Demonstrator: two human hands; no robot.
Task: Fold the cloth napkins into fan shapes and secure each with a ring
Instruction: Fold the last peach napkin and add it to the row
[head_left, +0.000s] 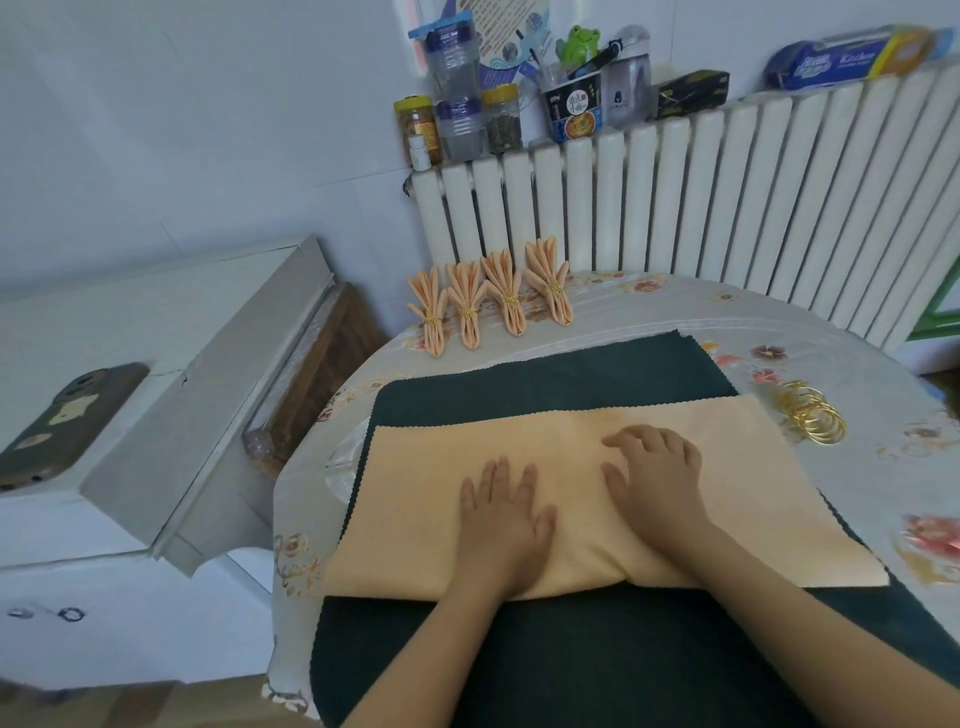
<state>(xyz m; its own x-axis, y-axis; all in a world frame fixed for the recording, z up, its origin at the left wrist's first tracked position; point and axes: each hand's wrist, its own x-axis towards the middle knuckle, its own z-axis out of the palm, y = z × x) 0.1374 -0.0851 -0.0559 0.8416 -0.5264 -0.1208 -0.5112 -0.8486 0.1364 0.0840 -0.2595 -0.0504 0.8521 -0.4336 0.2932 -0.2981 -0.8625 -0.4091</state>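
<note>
Both forearms reach in from the near edge, and each hand lies palm-down on a peach napkin (571, 499) folded once into a wide band on a dark green cloth (571, 665). Left hand (506, 525) has its fingers straight and spread, pressing flat near the band's middle. Right hand (657, 478), just beside it to the right, rests on the cloth with fingers loosely bent, gripping nothing.

At the far left of the flowered table (675, 312), four finished fans (488, 304) lie in a row, each pinched at the waist by a gold ring. To the right, well apart from the hands, sits a pile of spare gold rings (810, 413).

By my judgement four napkins are done and this one is barely begun: it is halved and being smoothed, with pleating and ringing still to come.
</note>
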